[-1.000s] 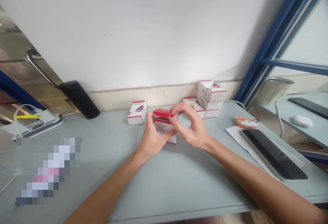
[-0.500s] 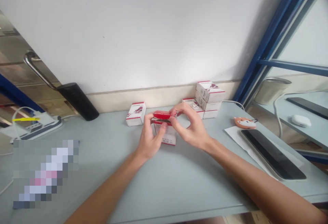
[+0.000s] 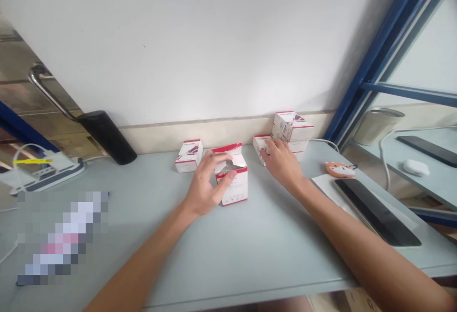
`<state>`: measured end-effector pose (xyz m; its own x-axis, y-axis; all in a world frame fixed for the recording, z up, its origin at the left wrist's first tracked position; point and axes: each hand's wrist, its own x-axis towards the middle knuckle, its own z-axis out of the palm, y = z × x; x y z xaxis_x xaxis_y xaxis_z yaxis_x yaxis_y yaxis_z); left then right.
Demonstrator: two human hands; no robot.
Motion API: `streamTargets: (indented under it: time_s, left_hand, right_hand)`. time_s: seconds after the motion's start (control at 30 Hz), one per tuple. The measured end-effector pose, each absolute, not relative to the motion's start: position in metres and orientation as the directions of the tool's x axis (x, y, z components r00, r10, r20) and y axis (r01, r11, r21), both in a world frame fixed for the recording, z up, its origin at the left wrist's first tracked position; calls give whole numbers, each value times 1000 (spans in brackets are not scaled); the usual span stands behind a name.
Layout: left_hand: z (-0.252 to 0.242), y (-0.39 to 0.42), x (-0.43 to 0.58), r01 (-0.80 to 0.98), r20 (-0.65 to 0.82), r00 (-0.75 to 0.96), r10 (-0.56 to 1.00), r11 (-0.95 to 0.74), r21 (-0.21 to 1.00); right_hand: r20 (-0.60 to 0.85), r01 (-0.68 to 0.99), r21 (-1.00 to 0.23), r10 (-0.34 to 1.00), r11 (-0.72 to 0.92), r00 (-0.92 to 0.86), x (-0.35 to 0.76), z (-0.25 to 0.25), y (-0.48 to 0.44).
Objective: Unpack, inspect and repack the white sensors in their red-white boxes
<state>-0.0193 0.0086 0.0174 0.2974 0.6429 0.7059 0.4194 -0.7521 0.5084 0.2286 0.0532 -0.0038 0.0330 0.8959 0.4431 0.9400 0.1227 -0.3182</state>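
Note:
A small white carton with red edges stands on the table in front of me, its top open and a red-edged flap raised at the back. My left hand grips it from the left, thumb on the near face and fingers over the upper left side. Something greyish shows inside the opening, too dim to name. Over on the right, my right hand is at a low white box beside a stack of similar boxes. Its fingers are apart and partly cover that box; whether they touch it is unclear.
Another white box stands behind my left hand. A black cylinder leans at the back left, near a power strip. To the right lie an orange animal-shaped case and a phone on paper. A mirror borders the right side.
My right hand has left the carton's top and moved right to the boxes by the wall. The carton's flap now stands up, exposing the opening. My left hand stays on the carton.

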Motion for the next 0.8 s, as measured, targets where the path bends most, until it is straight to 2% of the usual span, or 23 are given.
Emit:
streamTargets:
  time_s: [0.17, 0.23, 0.3, 0.4, 0.5, 0.6, 0.7, 0.8]
  left_hand:
    - [16, 10, -20, 395, 716, 309, 626, -769, 502]
    - [14, 10, -20, 369, 714, 276, 644, -757, 540]
    - [10, 10, -20, 338, 701, 237, 672, -734, 589]
    - [6, 10, -19, 338, 690, 206, 694, -712, 615]
    - [5, 8, -17, 320, 683, 201, 702, -706, 632]
    - [6, 5, -14, 269, 678, 217, 702, -711, 650]
    - [7, 4, -13, 252, 693, 214, 689, -724, 642]
    - [7, 4, -12, 231, 710, 224, 668, -744, 627]
  right_hand:
    - [411, 913, -396, 909, 103, 75, 237, 1, 58]
    - [488, 860, -477, 868, 180, 90, 238, 9, 55]
    - [647, 764, -528, 759, 371, 78, 232, 20, 45]
    - [846, 576, -442, 533, 688, 12, 211, 39, 16]
    - [878, 432, -323, 437, 842, -196, 190, 48, -12]
    - [867, 375, -309, 421, 874, -267, 180, 44, -20]
    - [855, 405, -306, 436, 861, -280, 178, 37, -15]
    - [864, 473, -197, 380, 859, -330, 180, 38, -11]
